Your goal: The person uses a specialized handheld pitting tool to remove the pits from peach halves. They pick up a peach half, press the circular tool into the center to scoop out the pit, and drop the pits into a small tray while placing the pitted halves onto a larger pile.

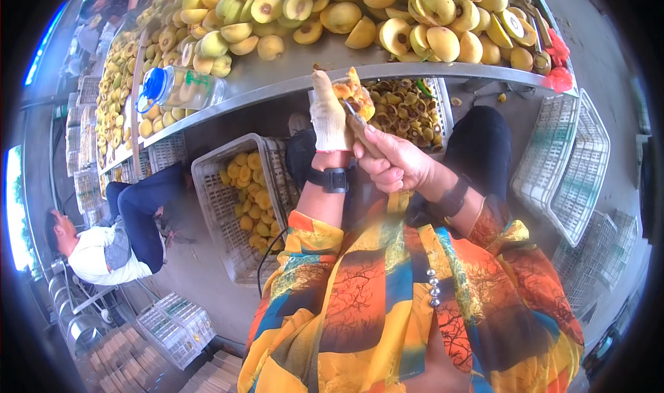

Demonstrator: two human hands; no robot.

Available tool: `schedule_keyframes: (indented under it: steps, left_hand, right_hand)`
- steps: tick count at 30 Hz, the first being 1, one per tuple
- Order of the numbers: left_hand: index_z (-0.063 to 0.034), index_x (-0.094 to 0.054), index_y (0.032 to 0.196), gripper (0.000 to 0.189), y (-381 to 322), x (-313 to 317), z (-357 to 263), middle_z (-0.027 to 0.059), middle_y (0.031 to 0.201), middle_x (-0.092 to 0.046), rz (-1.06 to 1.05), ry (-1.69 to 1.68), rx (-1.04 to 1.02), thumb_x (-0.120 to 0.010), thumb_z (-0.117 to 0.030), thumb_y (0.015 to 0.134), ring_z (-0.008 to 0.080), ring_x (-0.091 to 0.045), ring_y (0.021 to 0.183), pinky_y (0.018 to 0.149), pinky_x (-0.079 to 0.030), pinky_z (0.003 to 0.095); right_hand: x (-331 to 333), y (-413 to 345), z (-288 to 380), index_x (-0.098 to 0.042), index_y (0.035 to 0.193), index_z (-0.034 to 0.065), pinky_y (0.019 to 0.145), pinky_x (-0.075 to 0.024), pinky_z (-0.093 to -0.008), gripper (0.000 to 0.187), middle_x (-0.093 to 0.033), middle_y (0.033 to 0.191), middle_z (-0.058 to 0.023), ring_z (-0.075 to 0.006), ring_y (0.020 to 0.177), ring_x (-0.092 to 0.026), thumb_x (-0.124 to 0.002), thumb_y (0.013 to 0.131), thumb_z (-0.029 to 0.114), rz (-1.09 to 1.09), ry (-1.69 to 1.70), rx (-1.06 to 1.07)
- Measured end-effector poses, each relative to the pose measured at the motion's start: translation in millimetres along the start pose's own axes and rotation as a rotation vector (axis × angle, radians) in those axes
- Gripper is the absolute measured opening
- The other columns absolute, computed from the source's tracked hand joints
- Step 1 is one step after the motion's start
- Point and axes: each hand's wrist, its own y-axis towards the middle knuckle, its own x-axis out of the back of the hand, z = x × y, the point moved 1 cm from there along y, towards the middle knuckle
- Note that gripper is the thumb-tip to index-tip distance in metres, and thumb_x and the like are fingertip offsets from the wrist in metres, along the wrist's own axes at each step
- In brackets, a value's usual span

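Note:
My left hand (330, 114), in a cream knitted glove, holds an orange-fleshed piece of fruit (358, 94) just past the metal table's edge. My right hand (391, 159), ungloved, grips the wooden handle of a small pitting tool (359, 120); its metal tip is against the fruit. Below the fruit, a white plastic crate (443, 113) holds many brown-centred fruit pits and scraps (407, 110). Halved yellow-green fruits, resembling peaches or apricots (340, 18), are heaped on the table beyond both hands.
A clear plastic jug with a blue lid (179, 88) lies near the table's edge (249, 93). A crate (218, 227) of yellow fruit halves stands left of my legs. Empty-looking crates (550, 159) stand on the right. A seated person (111, 253) is at the left. Red plastic (559, 79) lies at the right corner.

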Motion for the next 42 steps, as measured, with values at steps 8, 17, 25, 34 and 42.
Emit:
schedule_keyframes:
  steps: [8,17,25,34,42]
  left_hand:
    - [-0.0110,-0.054,0.082,0.075,-6,34,-25,0.0069,0.067,-0.057,-0.012,0.013,0.150,-0.020,-0.077,0.076,0.0187,-0.054,0.054,0.040,-0.035,0.0258]
    - [-0.0038,-0.056,0.096,0.063,-17,15,2,0.0066,0.087,-0.061,0.222,0.139,0.020,-0.037,-0.062,0.085,0.0185,-0.058,0.084,0.078,-0.047,0.0301]
    - [-0.0060,-0.048,0.121,0.034,-48,1,-3,0.0086,0.111,-0.056,0.324,0.029,-0.058,-0.048,-0.019,0.090,0.0171,-0.057,0.093,0.073,-0.050,0.0280]
    - [-0.0098,-0.054,0.098,0.047,-47,10,-31,0.0067,0.076,-0.062,0.005,0.277,0.038,-0.037,-0.052,0.089,0.0149,-0.056,0.051,0.035,-0.028,0.0204]
    - [-0.0122,-0.055,0.098,0.041,-42,9,-28,0.0047,0.076,-0.062,-0.009,0.281,0.087,-0.044,-0.050,0.087,0.0119,-0.058,0.054,0.038,-0.038,0.0201]
  right_hand:
    - [14,-19,15,-0.049,0.081,0.0039,0.031,-0.0304,-0.0226,0.033,-0.042,0.050,0.0020,-0.0070,0.032,-0.034,-0.050,0.089,0.036,-0.499,-0.650,0.129]
    - [0,2,8,-0.050,0.086,0.0033,0.033,-0.0315,-0.0219,0.029,-0.048,0.058,-0.0009,-0.0069,0.038,-0.039,-0.065,0.079,0.028,-0.654,-0.519,0.404]
    - [1,-3,14,-0.049,0.084,0.0109,0.034,-0.0276,-0.0227,0.023,-0.045,0.058,0.0009,-0.0062,0.037,-0.033,-0.060,0.083,0.030,-0.652,-0.230,0.452]
    - [-1,-49,28,-0.059,0.080,0.0007,0.050,-0.0428,-0.0324,0.040,-0.054,0.057,-0.0108,-0.0221,0.052,-0.055,-0.047,0.091,0.038,-0.704,-1.231,0.609]
    - [-11,-50,26,-0.055,0.072,0.0007,0.053,-0.0441,-0.0429,0.043,-0.053,0.058,-0.0209,-0.0394,0.060,-0.055,-0.047,0.089,0.039,-0.548,-1.635,0.602]
